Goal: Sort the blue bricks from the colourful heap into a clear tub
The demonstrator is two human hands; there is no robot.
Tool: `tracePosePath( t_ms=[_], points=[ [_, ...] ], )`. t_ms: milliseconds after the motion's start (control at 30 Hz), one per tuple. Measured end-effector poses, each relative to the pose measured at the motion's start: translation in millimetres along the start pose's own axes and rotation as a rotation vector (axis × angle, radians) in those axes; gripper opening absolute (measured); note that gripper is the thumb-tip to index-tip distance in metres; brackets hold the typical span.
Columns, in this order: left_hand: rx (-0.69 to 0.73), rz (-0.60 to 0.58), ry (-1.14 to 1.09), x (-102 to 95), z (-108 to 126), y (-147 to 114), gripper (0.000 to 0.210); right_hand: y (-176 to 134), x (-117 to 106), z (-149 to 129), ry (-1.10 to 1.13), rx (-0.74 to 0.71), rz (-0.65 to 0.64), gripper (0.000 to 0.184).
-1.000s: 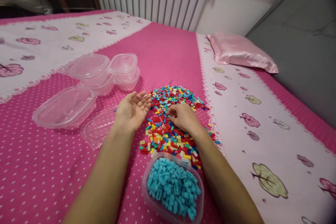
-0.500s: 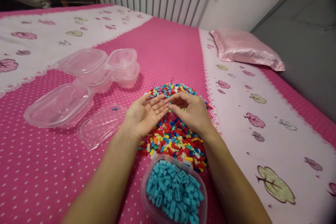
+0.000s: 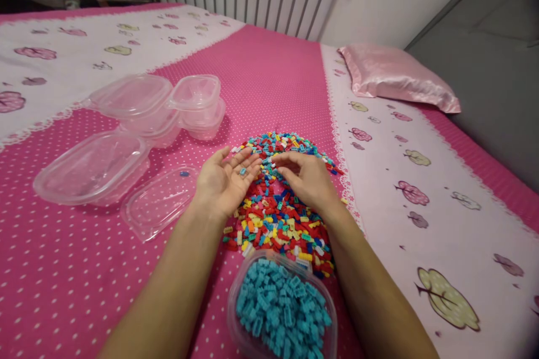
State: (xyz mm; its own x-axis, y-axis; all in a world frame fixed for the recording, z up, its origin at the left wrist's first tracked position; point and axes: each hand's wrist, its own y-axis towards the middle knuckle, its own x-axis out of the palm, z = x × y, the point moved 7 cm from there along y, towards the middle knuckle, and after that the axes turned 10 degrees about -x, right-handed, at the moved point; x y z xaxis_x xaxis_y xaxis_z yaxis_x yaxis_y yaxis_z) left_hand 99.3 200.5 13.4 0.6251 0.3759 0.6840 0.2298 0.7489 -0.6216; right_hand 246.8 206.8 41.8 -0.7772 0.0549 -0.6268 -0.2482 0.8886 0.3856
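My left hand is palm up over the left side of a pile of small toy bricks. A single light-blue toy brick rests on its slightly curled fingers. My right hand hovers palm down over the pile's right side, fingers bent. Its thumb and forefinger tips stand slightly apart above blue bricks, and I see nothing clearly held between them. The pile mixes red, yellow, blue, green and white bricks. Between my forearms stands a clear plastic tub filled with turquoise bricks.
Several clear plastic tubs stand at the left on the pink dotted bedspread. Beside them lies a clear lid with a dark-blue brick on it. A pink pillow is at the upper right, before a grey headboard.
My hands have moved apart, and the light-blue brick now shows on my left fingers. My right fingertips have drawn away from the left hand, a little to the right.
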Motion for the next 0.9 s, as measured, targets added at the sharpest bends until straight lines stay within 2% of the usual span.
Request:
tracePosePath(
  t_ms=[200,367,500,800,900],
  points=[
    [0.003,0.036,-0.055,-4.3,2.3,1.0,0.034,-2.8,23.0,1.5,-0.391,-0.035,-0.272,0.024],
    [0.025,0.027,-0.063,-4.5,5.0,0.0,0.034,-5.1,27.2,3.7,-0.463,-0.011,-0.360,0.022],
    [0.028,0.022,-0.065,-4.7,5.8,0.4,0.034,-5.4,24.6,5.1,-0.465,0.036,-0.368,0.016],
    [0.029,0.023,-0.067,-4.9,5.1,0.6,0.032,-6.3,14.5,12.0,-0.306,0.136,-0.311,0.005],
    [0.023,0.023,-0.063,-4.8,4.2,1.0,0.032,-4.9,9.4,9.9,-0.262,0.131,-0.250,0.005]
  ],
)
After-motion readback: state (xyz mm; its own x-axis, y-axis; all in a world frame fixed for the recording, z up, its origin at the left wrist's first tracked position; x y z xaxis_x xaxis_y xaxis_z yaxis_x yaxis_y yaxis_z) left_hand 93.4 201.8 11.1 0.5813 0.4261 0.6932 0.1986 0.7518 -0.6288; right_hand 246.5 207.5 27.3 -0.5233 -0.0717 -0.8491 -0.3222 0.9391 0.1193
